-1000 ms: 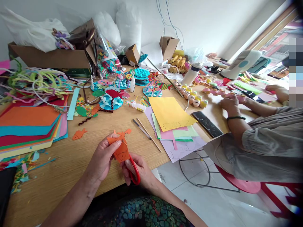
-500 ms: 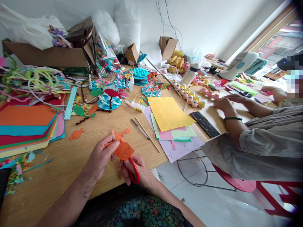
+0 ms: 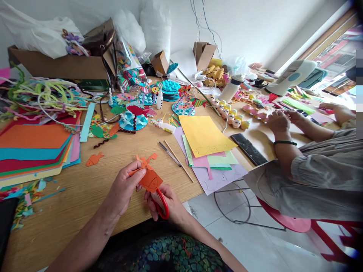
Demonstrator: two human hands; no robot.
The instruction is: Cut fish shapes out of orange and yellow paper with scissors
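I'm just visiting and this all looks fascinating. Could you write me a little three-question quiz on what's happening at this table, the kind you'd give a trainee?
1. What does the right hand hold?
a) a glue bottle
b) red-handled scissors
c) a pen

2. True or false: the loose orange fish cutout lies on top of the large yellow sheet.

3. Fill in the colour: the left hand pinches a piece of ____ paper with a fish outline drawn on it.

Key: 1 b; 2 false; 3 orange
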